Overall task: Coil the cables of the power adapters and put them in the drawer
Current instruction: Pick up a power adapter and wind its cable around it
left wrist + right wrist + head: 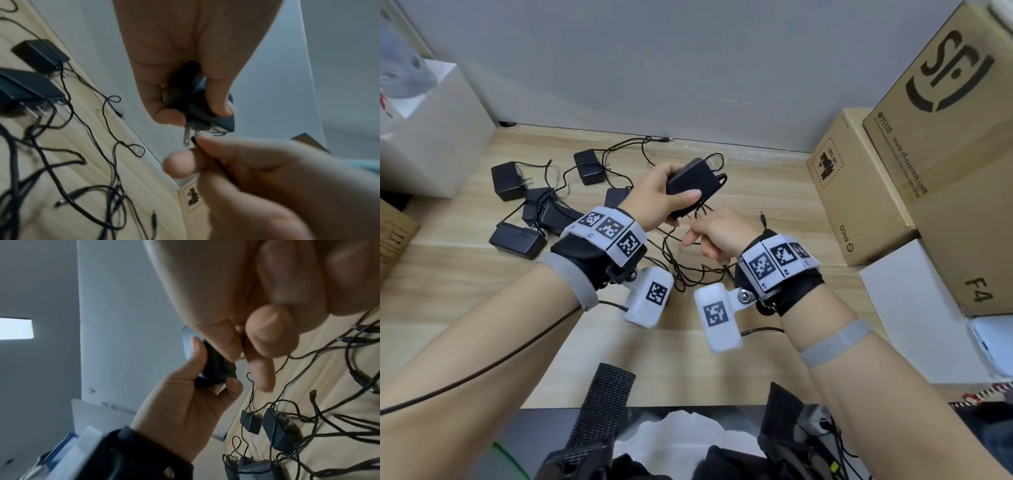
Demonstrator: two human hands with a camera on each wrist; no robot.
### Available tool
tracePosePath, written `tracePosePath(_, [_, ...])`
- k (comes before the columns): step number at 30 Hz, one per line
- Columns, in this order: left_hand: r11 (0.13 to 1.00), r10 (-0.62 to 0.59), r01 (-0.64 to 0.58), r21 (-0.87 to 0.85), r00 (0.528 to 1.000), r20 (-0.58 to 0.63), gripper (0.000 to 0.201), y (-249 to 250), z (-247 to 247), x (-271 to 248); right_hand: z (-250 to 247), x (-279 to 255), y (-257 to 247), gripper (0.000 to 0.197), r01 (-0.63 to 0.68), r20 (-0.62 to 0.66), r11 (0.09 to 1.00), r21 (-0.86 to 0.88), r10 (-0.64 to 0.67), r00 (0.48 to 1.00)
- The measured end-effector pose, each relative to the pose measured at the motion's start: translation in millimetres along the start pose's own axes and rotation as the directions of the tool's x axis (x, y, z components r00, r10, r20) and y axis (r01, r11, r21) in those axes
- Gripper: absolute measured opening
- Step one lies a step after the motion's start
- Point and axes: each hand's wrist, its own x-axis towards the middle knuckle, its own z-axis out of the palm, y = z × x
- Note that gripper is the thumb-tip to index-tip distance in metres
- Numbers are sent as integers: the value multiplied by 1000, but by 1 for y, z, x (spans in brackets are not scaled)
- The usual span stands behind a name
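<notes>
My left hand (664,195) grips a black power adapter (692,181) above the wooden desk, thumb across its face; in the left wrist view the adapter (207,112) shows its metal prongs (186,136) pointing down. Just right and nearer, my right hand (717,234) pinches this adapter's thin black cable (688,270) between thumb and fingers (265,331), close under the plug. The rest of the cable hangs in loose loops down to the desk. Several more black adapters (517,236) lie at the left with tangled cables (68,129). No drawer is in view.
Cardboard boxes (859,192) stand stacked along the right edge, a white box (431,137) at the far left. A grey wall (654,68) closes the back of the desk (465,308). Loose barrel plugs (666,139) lie among the cables.
</notes>
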Motion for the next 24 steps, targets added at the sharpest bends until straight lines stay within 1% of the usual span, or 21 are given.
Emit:
tracePosePath(2, [997,-3,5,74,1000,-18,38,-3,-1,2,2,-4,-4,35,72,31,994,-82,-69,997])
tracePosePath(3, [994,-4,7,111,1000,-22,38,-5,-1,3,2,-6,-6,37,121,25,982,-141,-119,993])
tracePosePath(6, [984,-23,27,179,999,-24,43,-9,-5,6,2,-12,-12,36,239,-26,901,-362,-266,964])
tracePosePath(8, [978,-22,24,207,1000,-11,43,-9,-9,6,-4,-15,-15,30,277,-45,847,-454,-332,942])
tracePosePath(11, [963,-26,5,269,997,73,44,-7,-15,2,-18,-18,-19,21,335,-128,832,-441,-428,895])
tracePosePath(13, [959,-58,12,283,986,154,45,-6,-19,-3,-29,-15,-20,21,372,-232,851,-372,-473,850])
tracePosePath(14, [960,-76,17,279,976,203,45,-6,-20,-6,-35,-13,-21,23,384,-283,866,-319,-474,834])
tracePosePath(16, [972,-91,19,235,949,301,46,-4,-22,-11,-45,-9,-19,23,404,-360,889,-214,-456,814])
tracePosePath(18, [989,-83,32,144,926,369,51,-2,-23,-15,-51,-6,-14,20,404,-401,896,-185,-444,801])
tracePosePath(19, [996,-68,39,83,921,383,53,-2,-24,-15,-53,-4,-9,16,397,-415,900,-182,-436,798])
tracePosePath(21, [995,-9,45,-89,930,368,63,-1,-24,-14,-54,1,1,6,381,-441,911,-157,-410,799])
tracePosePath(22, [981,27,42,-189,937,348,71,1,-23,-13,-53,2,5,5,371,-444,918,-136,-392,806])
tracePosePath(24, [934,93,26,-358,946,312,83,5,-20,-12,-48,7,13,16,349,-439,932,-94,-353,826])
